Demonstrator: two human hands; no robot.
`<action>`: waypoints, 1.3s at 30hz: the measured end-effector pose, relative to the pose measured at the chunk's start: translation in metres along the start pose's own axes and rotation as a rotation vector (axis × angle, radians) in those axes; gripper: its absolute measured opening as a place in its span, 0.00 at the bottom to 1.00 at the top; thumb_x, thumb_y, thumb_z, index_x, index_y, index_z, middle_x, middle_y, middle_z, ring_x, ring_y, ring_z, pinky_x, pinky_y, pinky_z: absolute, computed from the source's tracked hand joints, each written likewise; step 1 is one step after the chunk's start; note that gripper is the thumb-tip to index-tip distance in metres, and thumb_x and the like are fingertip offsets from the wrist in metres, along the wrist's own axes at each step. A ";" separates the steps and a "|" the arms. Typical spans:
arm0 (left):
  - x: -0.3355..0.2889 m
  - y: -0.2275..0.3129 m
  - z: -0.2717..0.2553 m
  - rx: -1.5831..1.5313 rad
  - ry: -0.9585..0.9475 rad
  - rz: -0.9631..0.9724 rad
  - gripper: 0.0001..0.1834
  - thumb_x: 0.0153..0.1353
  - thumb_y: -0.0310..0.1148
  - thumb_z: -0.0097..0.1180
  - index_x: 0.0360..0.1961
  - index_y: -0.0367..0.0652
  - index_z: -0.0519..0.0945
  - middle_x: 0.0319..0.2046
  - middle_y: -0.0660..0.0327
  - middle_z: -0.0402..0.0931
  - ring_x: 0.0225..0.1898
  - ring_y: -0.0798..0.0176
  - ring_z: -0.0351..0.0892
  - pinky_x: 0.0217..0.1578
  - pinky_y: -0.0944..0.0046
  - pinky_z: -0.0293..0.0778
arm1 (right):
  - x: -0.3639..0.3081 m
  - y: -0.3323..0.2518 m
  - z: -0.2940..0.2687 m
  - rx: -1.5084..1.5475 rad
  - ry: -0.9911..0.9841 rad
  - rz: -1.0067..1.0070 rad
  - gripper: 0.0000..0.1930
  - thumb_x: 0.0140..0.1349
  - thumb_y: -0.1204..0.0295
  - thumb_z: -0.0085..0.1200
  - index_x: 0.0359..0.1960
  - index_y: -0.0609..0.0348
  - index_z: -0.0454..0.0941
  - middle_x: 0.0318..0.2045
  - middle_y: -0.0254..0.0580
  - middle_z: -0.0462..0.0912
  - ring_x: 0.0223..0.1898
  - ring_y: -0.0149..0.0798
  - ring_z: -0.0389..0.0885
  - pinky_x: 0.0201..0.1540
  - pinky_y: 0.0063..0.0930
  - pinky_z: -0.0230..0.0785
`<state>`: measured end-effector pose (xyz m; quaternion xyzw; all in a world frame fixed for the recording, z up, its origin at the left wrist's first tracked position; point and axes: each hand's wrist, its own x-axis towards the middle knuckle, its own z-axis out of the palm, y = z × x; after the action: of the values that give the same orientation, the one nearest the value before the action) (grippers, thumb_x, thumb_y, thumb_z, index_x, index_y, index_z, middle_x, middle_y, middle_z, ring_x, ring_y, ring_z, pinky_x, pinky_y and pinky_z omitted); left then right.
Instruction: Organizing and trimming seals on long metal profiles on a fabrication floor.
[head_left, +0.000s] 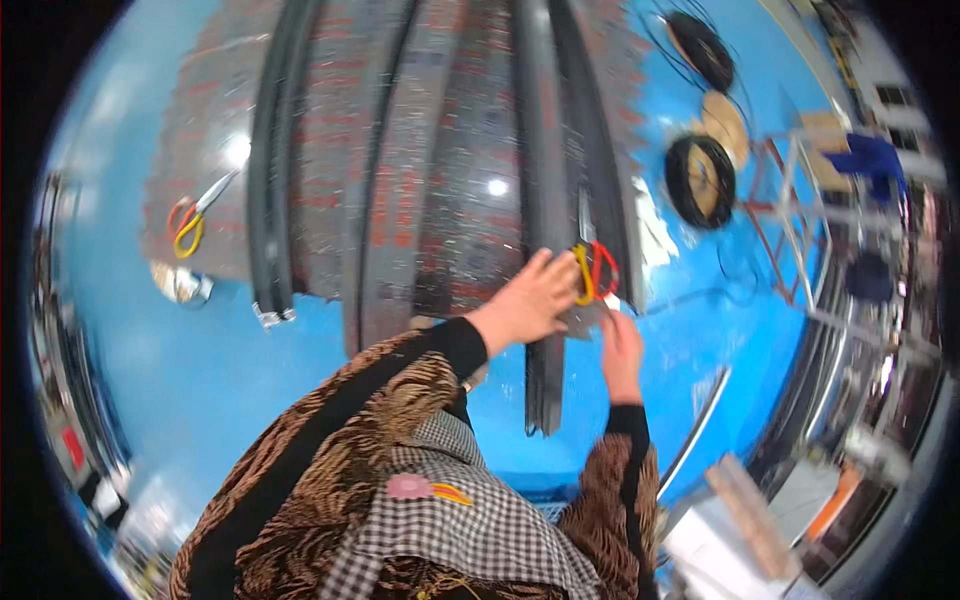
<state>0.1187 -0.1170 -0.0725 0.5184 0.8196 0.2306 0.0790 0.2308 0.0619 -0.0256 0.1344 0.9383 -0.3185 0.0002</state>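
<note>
My left hand (530, 297) lies with its fingers spread on a long dark grey strip (541, 130), its fingertips beside the yellow handle loop of a pair of scissors (603, 272). These scissors have one red and one yellow loop, and their blades point away from me along the strip. Just below the red loop, my right hand (622, 350) is closed in a pinch. A small whitish bit shows at its fingertips, but what it is I cannot make out. The strip's near end hangs past the edge of the grey, red-printed covering (470, 180).
Another pair of scissors (192, 219) lies at the covering's left side. More long dark strips (272, 150) run away from me. On the blue floor (300, 390) at right are black coils (700, 182), a metal frame (795, 215) and a thin pale bar (695, 432).
</note>
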 end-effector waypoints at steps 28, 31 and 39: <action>0.029 0.045 0.004 0.287 -0.102 0.066 0.29 0.54 0.44 0.53 0.57 0.46 0.66 0.61 0.52 0.58 0.65 0.44 0.50 0.61 0.44 0.49 | -0.271 0.070 0.010 0.383 0.209 0.393 0.32 0.48 0.78 0.53 0.58 0.53 0.62 0.40 0.49 0.77 0.33 0.49 0.77 0.33 0.37 0.68; 0.054 0.131 0.023 -0.009 -0.086 0.354 0.24 0.54 0.39 0.53 0.51 0.41 0.71 0.52 0.53 0.68 0.52 0.47 0.68 0.52 0.53 0.64 | -0.354 0.047 0.020 0.502 -0.135 0.756 0.24 0.52 0.70 0.57 0.51 0.57 0.66 0.31 0.48 0.79 0.30 0.51 0.77 0.33 0.38 0.67; 0.024 0.209 0.156 0.085 -1.390 0.444 0.26 0.52 0.39 0.56 0.53 0.41 0.71 0.43 0.54 0.76 0.43 0.50 0.76 0.44 0.55 0.71 | -0.412 -0.004 0.099 0.759 -0.200 0.541 0.21 0.57 0.65 0.51 0.49 0.61 0.67 0.37 0.51 0.77 0.34 0.52 0.76 0.37 0.36 0.67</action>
<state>0.3354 0.0244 -0.1113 0.7017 0.4639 -0.1731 0.5123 0.6181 -0.1042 -0.0673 0.3332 0.6824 -0.6386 0.1241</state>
